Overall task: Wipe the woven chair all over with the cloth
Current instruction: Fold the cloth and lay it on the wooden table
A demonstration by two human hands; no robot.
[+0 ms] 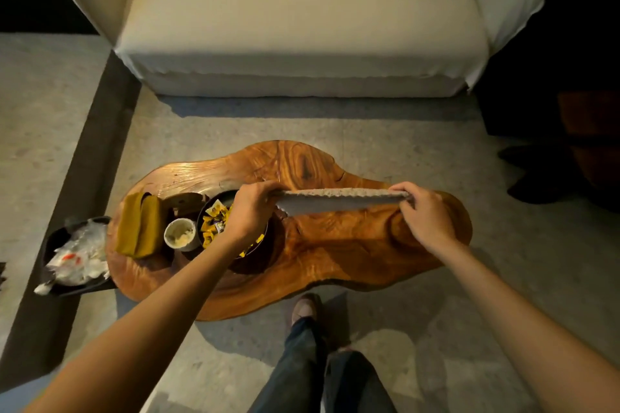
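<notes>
Grey textured fabric cloth (335, 200) is held stretched in the air above the orange-brown live-edge wooden worktop (352, 251), near the centre of the view. Its 9 o'clock end is pinched by the left hand (250, 208) and its 3 o'clock end by the right hand (424, 211). Both grips are clamped on the cloth, with fingers curled over its top edge.

The cloth is judged light, soft and limp, neither fragile nor slippery, and easily folded or bunched. For wiping, it is probably better gathered into one palm as a pad than held by the ends.

The cloth runs straight between the two grips and is seen almost edge-on, with a short flap hanging toward 6 o'clock.

The woven chair is not seen. A dark shape at 3 o'clock of the view cannot be identified. A cream upholstered sofa (302, 27) is placed at 12 o'clock. A dark round bowl (218, 197) of yellow wrapped sweets is partly covered by the left hand.
</notes>
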